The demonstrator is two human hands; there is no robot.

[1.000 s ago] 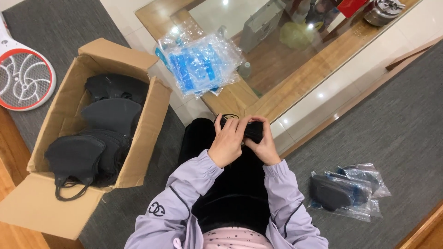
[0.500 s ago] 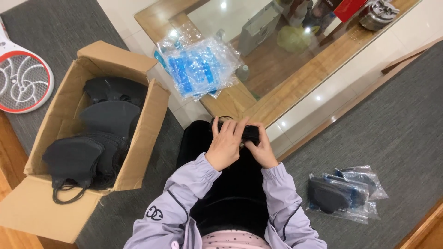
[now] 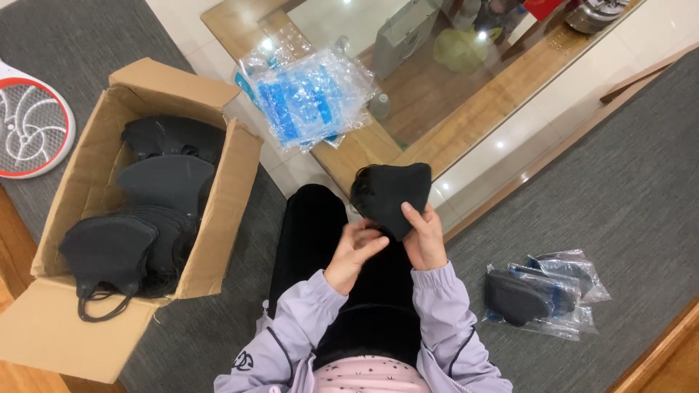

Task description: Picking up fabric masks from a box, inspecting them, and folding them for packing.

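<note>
- Black mask (image 3: 389, 195) pinched by right hand (image 3: 424, 240) at lower edge, raised over lap.
- Left hand (image 3: 354, 251) beside the grip, fingers loosely curled, holding nothing clearly.
- Step judged: mask readied for bagging.
- Next: empty bag from clear bags (image 3: 313, 98), beyond the grip.

Grey carpet (image 3: 626, 182) meets pale floor tiles (image 3: 510, 124) (lamplight glints) beside a glass-topped table (image 3: 378, 145).

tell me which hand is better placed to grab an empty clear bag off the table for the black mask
Probably the left. The right hand grips the black mask, while the left hand only touches its lower edge and lies on the side of the clear bags.
</note>
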